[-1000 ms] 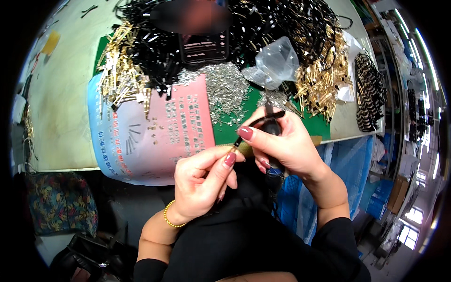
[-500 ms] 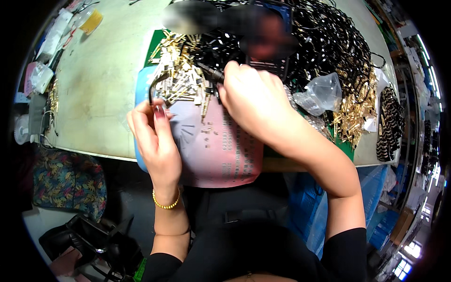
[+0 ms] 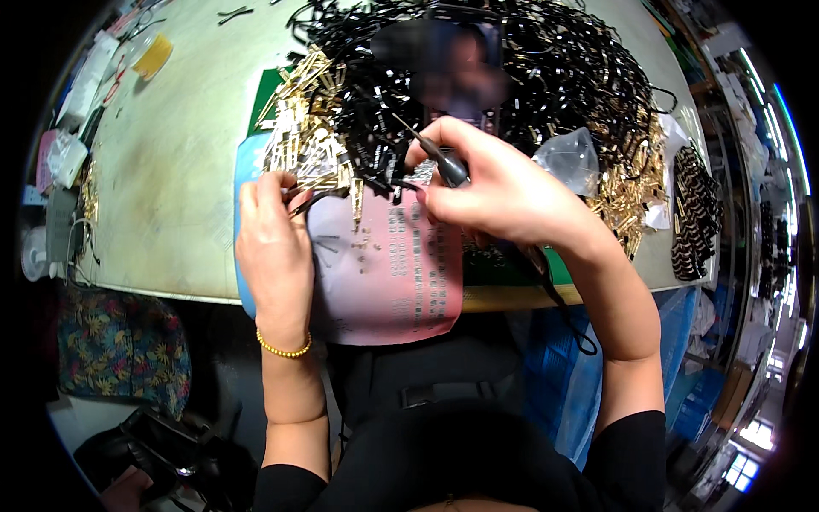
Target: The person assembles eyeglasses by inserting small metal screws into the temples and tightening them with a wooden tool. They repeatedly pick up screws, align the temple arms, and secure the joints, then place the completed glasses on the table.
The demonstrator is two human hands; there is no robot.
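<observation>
My left hand (image 3: 275,243), wearing a yellow bead bracelet, pinches one end of a thin black strip (image 3: 320,198) over the pink and blue printed sheet. My right hand (image 3: 503,188) grips a black pen-like tool (image 3: 450,166) with a thin pointed tip aimed up and left; its thumb is beside another dark strip end, and I cannot tell whether they touch. Between and beyond my hands lie a pile of slim gold metal clips (image 3: 303,141) and a tangle of black strips (image 3: 375,111). The printed sheet (image 3: 384,299) hangs over the table's near edge.
A phone (image 3: 465,21) lies among the black strips, partly blurred. To the right are a clear plastic bag (image 3: 570,162), more gold clips (image 3: 631,205) and a striped dark bundle (image 3: 695,213). A yellow tub (image 3: 153,55) stands at the far left. A dark cord (image 3: 563,303) hangs below my right hand.
My right hand has moved slightly right and down and turned, drawing the tool's tip away from the gold clips. My left hand has shifted up and left, still with the black strip.
</observation>
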